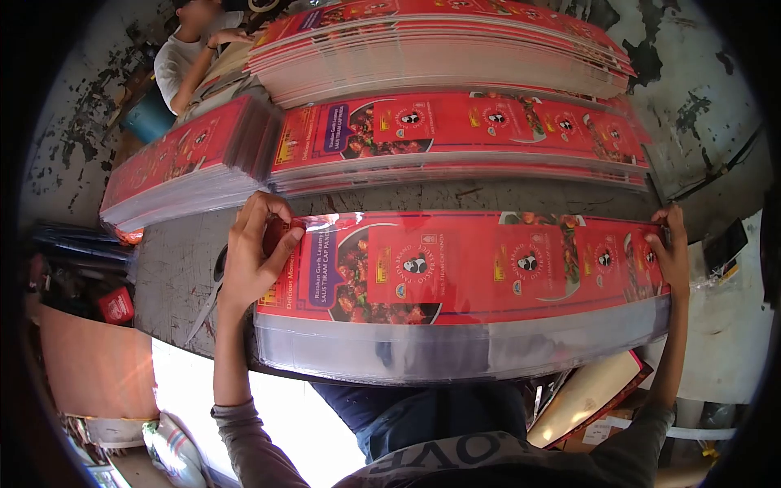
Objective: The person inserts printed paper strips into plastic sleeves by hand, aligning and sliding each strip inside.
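A long red printed strip [464, 268] with panda logos and food pictures lies across the near part of the table, lengthwise in front of me. Clear plastic [407, 346] shows along its near edge; whether this is one sleeve or several layers I cannot tell. My left hand [259, 252] pinches the strip's far left corner between thumb and fingers. At the opposite end, my right hand [672, 244] grips the far right corner with bent fingers. A pair of scissors [207, 305] rests on the table beside my left wrist, partly covered by it.
Behind the strip stand a stack of similar red strips [455, 134] and a taller stack [439, 61]. Another stack [187, 163] sits at the left on the dark, scratched table [175, 268]. A person in a white shirt [175, 69] is at the far left.
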Demonstrator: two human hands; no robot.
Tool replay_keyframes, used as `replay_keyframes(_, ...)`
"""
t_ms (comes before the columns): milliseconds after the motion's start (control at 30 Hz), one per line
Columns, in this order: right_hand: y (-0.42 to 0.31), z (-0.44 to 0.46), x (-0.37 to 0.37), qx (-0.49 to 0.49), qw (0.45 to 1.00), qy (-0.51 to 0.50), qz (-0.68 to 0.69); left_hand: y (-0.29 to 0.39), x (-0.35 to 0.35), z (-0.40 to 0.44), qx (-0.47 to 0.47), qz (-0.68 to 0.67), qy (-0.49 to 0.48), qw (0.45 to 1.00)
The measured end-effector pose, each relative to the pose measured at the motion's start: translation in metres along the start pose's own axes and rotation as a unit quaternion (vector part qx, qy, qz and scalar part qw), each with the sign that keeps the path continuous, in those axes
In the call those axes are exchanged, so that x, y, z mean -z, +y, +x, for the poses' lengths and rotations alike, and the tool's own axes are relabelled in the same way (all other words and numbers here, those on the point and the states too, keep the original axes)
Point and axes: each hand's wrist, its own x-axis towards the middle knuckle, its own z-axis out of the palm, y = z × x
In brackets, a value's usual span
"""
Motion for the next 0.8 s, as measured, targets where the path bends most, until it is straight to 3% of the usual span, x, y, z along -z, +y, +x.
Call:
replay_keyframes(100, 0.004, 0.008, 0.002, 0.009, 0.997, -0.07, -0.001, -0.001, 0.003, 0.008, -0.006, -0.064, -0.025, 0.998)
replay_keyframes(167, -0.001, 0.013, 0.005, -0.014, 0.997, -0.081, -0.01, 0.003, 0.01, 0.014, 0.009, -0.063, -0.091, 0.994)
replay_keyframes(267, 0.002, 0.021, 0.01, -0.038, 0.994, -0.1, -0.015, 0.007, 0.018, 0.032, -0.048, -0.019, -0.115, 0.992)
replay_keyframes(367, 0.002, 0.03, 0.016, -0.09, 0.986, -0.141, -0.001, 0.014, 0.022, 0.042, -0.03, -0.022, -0.141, 0.989)
replay_keyframes(467, 0.005, 0.032, 0.019, -0.066, 0.984, -0.166, -0.026, 0.005, 0.012, 0.035, 0.004, -0.04, -0.118, 0.992)
replay_keyframes(533, 0.005, 0.033, 0.019, 0.003, 0.984, -0.177, -0.007, 0.008, 0.005, 0.029, 0.024, -0.048, -0.106, 0.993)
replay_keyframes(667, -0.006, 0.036, 0.011, -0.019, 0.985, -0.166, -0.044, 0.005, 0.002, 0.023, -0.037, -0.042, -0.031, 0.998)
replay_keyframes(733, -0.002, 0.034, -0.005, -0.087, 0.991, -0.088, 0.06, 0.005, 0.003, 0.023, -0.074, -0.03, 0.018, 0.997)
replay_keyframes(800, -0.001, 0.031, -0.015, -0.068, 0.995, -0.038, 0.058, 0.003, 0.002, 0.023, -0.071, -0.009, 0.013, 0.997)
